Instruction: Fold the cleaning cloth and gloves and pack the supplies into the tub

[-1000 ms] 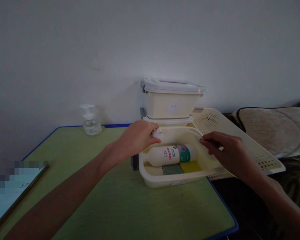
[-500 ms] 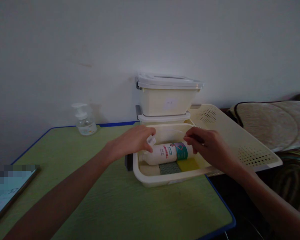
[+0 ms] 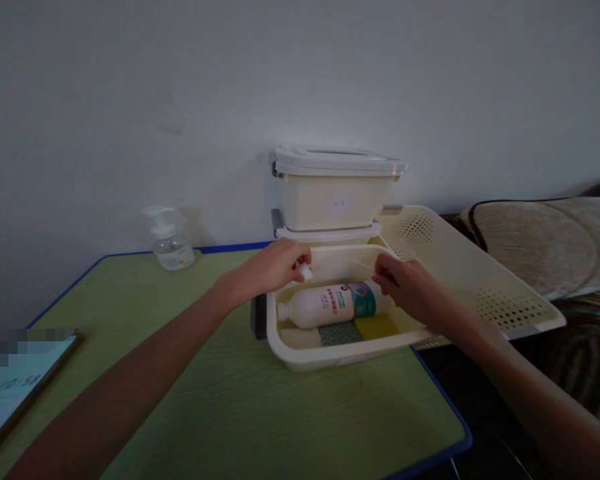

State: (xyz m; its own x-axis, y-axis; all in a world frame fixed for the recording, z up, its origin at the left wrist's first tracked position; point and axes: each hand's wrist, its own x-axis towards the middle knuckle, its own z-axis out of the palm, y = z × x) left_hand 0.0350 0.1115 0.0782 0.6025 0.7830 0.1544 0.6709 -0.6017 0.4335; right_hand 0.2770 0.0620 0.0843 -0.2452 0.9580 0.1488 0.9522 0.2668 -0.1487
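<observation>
My left hand (image 3: 283, 260) is closed in a pinch on a small white pump head (image 3: 305, 271), mostly hidden by the fingers. From it a thin pale tube (image 3: 347, 260) seems to arch across to my right hand (image 3: 403, 277), whose fingers are closed around its far end. Below both hands a white bottle (image 3: 305, 308) with a green and pink label lies on its side in a cream bin (image 3: 313, 360), its neck to the left. Under the bottle are a grey-green sponge (image 3: 341, 333) and a yellow sponge (image 3: 377, 327).
Stacked lidded boxes (image 3: 337, 200) stand behind the bin, against the wall. A clear pump bottle (image 3: 174, 250) is at the table's back left. A perforated cream basket (image 3: 450, 267) sits at the right, beside cushions (image 3: 550, 247). A tablet-like screen (image 3: 25, 380) lies at the left edge.
My left hand has risen slightly with the pump head, away from the bottle's neck, which now shows more. My right hand has shifted a little to the right.
</observation>
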